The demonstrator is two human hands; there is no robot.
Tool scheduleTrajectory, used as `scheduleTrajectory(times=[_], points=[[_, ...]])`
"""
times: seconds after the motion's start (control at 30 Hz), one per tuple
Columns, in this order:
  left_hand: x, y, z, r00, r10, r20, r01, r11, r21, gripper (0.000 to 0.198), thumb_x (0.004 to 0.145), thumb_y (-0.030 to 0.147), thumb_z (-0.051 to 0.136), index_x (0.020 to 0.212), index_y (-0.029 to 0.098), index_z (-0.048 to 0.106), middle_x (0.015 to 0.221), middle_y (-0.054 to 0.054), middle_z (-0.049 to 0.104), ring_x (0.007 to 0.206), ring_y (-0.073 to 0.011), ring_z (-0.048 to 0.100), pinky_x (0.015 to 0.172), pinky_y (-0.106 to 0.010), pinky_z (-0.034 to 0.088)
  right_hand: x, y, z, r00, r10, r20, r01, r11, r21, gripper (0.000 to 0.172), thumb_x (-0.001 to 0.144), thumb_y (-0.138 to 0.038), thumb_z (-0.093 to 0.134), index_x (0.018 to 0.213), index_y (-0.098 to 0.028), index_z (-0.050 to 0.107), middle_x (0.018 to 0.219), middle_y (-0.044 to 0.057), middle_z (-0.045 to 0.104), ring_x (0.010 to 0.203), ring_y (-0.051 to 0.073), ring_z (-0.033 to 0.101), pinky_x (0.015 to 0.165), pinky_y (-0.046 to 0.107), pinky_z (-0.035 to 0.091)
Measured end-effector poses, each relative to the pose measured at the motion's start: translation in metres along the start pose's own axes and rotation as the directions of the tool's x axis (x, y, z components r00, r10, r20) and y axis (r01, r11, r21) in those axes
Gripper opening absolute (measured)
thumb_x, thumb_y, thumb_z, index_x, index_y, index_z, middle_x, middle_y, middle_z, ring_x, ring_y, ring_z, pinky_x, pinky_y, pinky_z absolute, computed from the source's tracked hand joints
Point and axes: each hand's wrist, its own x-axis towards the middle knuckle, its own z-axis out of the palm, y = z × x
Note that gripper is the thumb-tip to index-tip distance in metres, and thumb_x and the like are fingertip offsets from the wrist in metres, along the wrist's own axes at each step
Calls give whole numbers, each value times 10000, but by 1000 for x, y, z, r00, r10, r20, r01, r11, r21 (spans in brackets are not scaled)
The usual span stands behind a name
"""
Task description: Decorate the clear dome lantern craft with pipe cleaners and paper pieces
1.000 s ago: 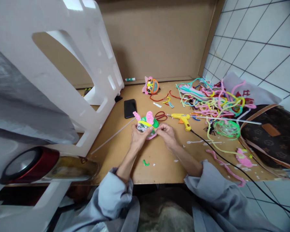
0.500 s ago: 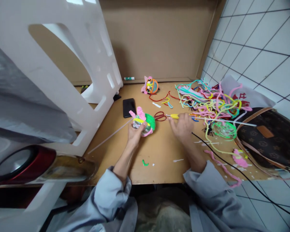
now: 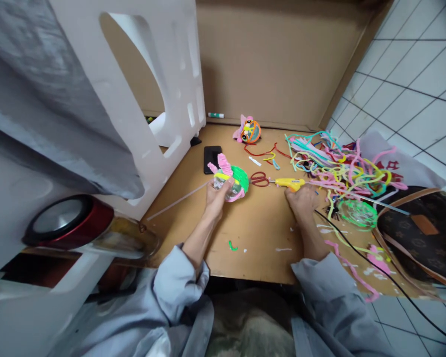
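Observation:
My left hand (image 3: 216,198) is closed round a small craft ball (image 3: 241,179) wound with green pipe cleaner, with pink ear-like pieces and a yellow band. My right hand (image 3: 303,201) is closed at the handle of a yellow hot glue gun (image 3: 289,183), whose metal tip points left at the ball. A long pale glue stick (image 3: 382,204) runs out behind the gun. Between the hands lie red-handled scissors (image 3: 260,179); their blades are mostly hidden by the ball. A thin clear rod (image 3: 176,201) slants across the table beside my left hand.
A pile of coloured pipe cleaners (image 3: 342,163) and a green wire ball (image 3: 359,213) lie right, near a brown handbag (image 3: 419,238). An orange-and-pink craft ball (image 3: 250,130), a black phone (image 3: 211,158) and a marker (image 3: 216,115) sit farther back. A black cord (image 3: 357,248) crosses right.
The view has swung left, so everything sits farther right. My right hand has shifted back to the glue gun's handle, uncovering its yellow body. The craft ball remains in my left hand.

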Motion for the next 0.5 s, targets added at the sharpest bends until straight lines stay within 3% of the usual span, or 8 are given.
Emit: scheduleTrajectory(times=[0.13, 0.27, 0.37, 0.5], points=[[0, 4, 0, 999, -6, 53, 10, 998, -62, 488, 558, 527, 903, 812, 164, 697, 762, -27, 738, 641, -158, 674, 712, -302, 564, -4, 3, -5, 970, -72, -230, 109, 982, 156, 503, 802, -418, 569, 1160, -68, 615, 1061, 257, 685, 997, 390, 659, 863, 514, 508], [-4, 11, 1, 995, -40, 96, 53, 989, -136, 483, 569, 507, 911, 840, 161, 712, 789, -29, 748, 670, -164, 684, 772, -328, 574, -14, -7, -1, 927, -137, -350, 266, 896, 355, 478, 756, -491, 587, 1076, -136, 606, 984, 166, 696, 898, 324, 659, 837, 461, 515], [-6, 14, 2, 988, -68, 139, 90, 983, -160, 488, 596, 507, 902, 885, 160, 719, 835, -35, 761, 719, -175, 704, 817, -347, 579, -25, -15, 3, 855, -240, -460, 450, 785, 426, 432, 762, -511, 616, 1023, -168, 597, 931, 120, 689, 862, 281, 653, 812, 417, 527], [-6, 13, 1, 982, -102, 157, 129, 976, -174, 466, 607, 490, 906, 877, 162, 715, 862, -34, 770, 756, -177, 719, 812, -335, 584, -36, -18, 3, 730, -325, -601, 612, 703, 362, 344, 827, -489, 656, 998, -201, 583, 864, 64, 661, 795, 235, 637, 745, 365, 522]])
